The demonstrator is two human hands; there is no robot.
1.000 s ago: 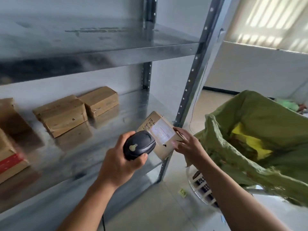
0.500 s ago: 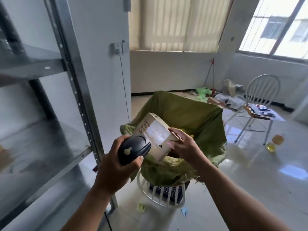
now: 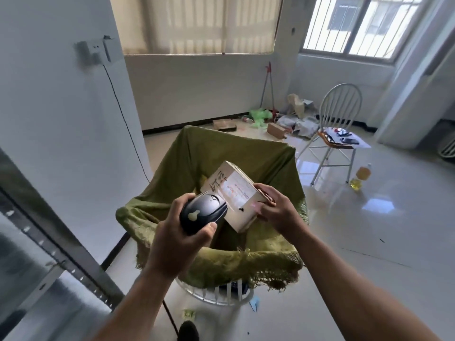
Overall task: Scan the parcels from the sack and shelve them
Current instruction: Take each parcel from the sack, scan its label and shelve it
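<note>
The scanner [image 3: 203, 214] is black plastic with a glossy, light-catching shell. The parcel [image 3: 242, 219] is matt brown cardboard and carries a smooth white paper label [image 3: 237, 191] (dark ink handwriting sits beside it). The sack [image 3: 221, 153] is coarse green woven cloth, frayed along its rim. The shelf upright [image 3: 64, 244] is dull grey metal. The floor [image 3: 369, 237] is pale polished tile, mirror-glossy. The chair [image 3: 342, 107] looks like white-painted metal.

A cardboard parcel [image 3: 243, 219] carries black handwritten characters [image 3: 216, 182] beside a white shipping label [image 3: 237, 193] with orange and dark print, and a yellow-green sticker [image 3: 189, 314] on the floor [image 3: 369, 242] bears dark marks, none sharp enough to read.
</note>
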